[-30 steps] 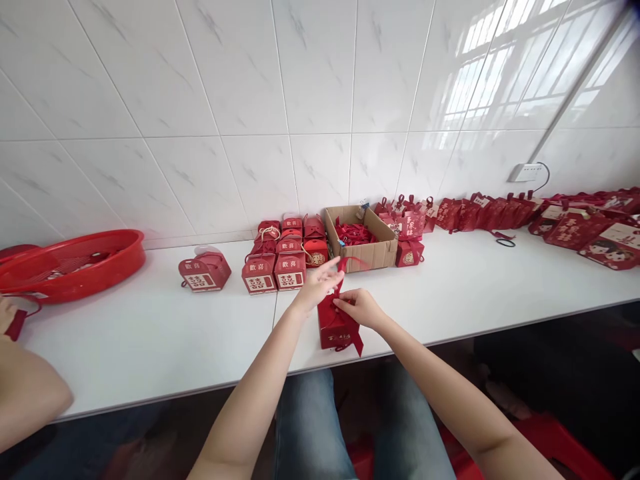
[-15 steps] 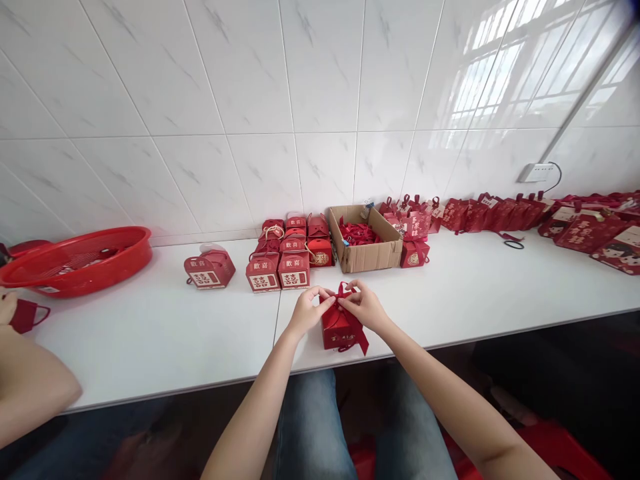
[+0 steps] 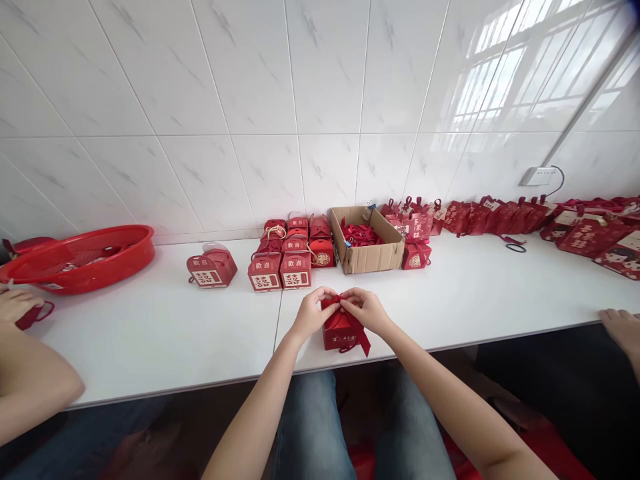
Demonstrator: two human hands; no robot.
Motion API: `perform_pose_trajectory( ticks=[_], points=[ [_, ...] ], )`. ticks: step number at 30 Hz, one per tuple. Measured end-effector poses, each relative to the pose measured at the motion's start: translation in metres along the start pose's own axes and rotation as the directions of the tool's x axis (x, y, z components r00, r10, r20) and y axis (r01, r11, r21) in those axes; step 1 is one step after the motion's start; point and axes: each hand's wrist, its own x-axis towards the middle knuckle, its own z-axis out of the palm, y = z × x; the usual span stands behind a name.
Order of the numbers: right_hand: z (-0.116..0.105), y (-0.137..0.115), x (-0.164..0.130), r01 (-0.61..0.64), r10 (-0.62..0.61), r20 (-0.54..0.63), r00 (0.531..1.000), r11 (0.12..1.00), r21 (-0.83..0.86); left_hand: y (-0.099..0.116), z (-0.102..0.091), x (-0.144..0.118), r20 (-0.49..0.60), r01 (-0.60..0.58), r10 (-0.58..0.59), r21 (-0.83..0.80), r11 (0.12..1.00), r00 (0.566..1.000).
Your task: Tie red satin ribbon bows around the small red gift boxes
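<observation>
Both hands have now come together on top of the small red gift box (image 3: 343, 328), which stands on the white counter (image 3: 450, 300) close to its near edge, directly in front of the person. One second ago the left hand (image 3: 311, 311) was lifted toward the cardboard box (image 3: 369, 243), pulling a loop of red ribbon (image 3: 336, 301) upward; half a second ago both hands were pinching this ribbon a little above the box. Now the left hand and the right hand (image 3: 367, 309) are lower and closer, with fingertips curled and pinched on the ribbon at the box top. A ribbon tail hangs down over the right front corner of the box. I judge that the bow is being pulled tight, so the tying seems near its end, although the knot itself is hidden under the fingers.

The box has hardly moved. Behind it stand closed red boxes in a cluster (image 3: 287, 257), and one single box (image 3: 211, 269) stands further left. At the left edge another person's hand (image 3: 17, 303) rests near a red basket (image 3: 80, 257). A third hand (image 3: 619, 327) has newly appeared at the right edge of the counter.
</observation>
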Motion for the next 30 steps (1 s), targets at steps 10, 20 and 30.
perform_pose_trajectory(
  ticks=[10, 20, 30],
  points=[
    [0.001, -0.006, -0.005, 0.011, -0.024, -0.076, 0.997, 0.987, -0.162, 0.002, 0.003, -0.004, -0.075, -0.042, 0.048, 0.08, 0.996, 0.996],
    [0.003, 0.004, -0.003, -0.019, 0.0, -0.185, 0.983, 0.995, -0.103, -0.004, 0.007, -0.002, -0.121, -0.076, 0.097, 0.171, 0.982, 0.988],
    [0.0, 0.002, -0.002, -0.168, 0.145, 0.115, 0.983, 0.961, 0.221, -0.004, 0.015, 0.0, -0.212, -0.102, 0.163, 0.273, 0.957, 0.964]
  ],
)
